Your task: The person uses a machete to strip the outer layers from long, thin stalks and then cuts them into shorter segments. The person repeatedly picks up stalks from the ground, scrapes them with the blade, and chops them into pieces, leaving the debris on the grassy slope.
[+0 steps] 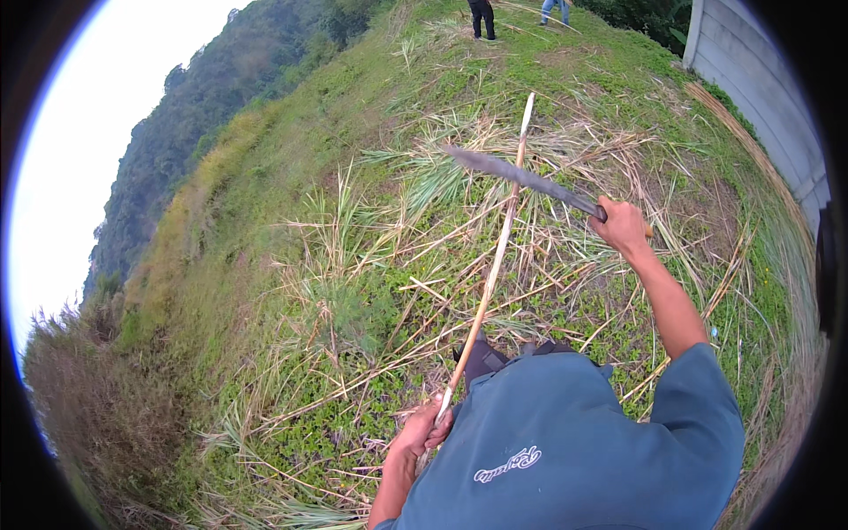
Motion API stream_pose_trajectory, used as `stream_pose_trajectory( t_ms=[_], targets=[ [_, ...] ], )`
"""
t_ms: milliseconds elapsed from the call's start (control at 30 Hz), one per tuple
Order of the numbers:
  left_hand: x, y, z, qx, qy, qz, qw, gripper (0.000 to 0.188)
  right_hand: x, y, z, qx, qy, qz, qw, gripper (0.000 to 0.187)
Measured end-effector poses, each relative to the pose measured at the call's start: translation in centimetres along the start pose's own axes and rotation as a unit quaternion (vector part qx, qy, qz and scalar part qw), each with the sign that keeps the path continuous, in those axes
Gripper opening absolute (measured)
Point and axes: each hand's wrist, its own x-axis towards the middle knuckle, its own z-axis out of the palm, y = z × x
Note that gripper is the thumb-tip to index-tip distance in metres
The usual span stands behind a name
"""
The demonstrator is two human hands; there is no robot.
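Note:
Low beside my body, my left hand [422,430] is closed around the near end of a long pale stick [490,287]. The stick slants up and away from me, and its far tip is whitish. My right hand [622,224], out to the right at chest height, grips the handle of a machete [534,180]. The dark blade points left and crosses in front of the stick's upper part; whether it touches the stick I cannot tell. Slight blur softens the blade's tip.
Cut stalks and dry leaves [459,212] litter the grassy slope around my feet. A grey wall [760,84] stands at the right, with long stalks [751,146] lying along its foot. Two other people [482,18] stand far ahead. Brush [97,397] grows at the left.

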Motion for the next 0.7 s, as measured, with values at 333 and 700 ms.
stream_pose_trajectory(
  t_ms=[333,700],
  targets=[
    [-3.2,-6.4,-3.3,0.379,0.159,0.095,0.906,0.066,2.7,3.6,-1.2,-0.002,-0.043,0.057,0.997,0.021],
    [-2.8,-7.3,-3.5,0.418,0.248,0.135,0.863,0.056,4.3,8.0,5.5,0.133,0.095,0.212,0.963,0.035]
  ],
)
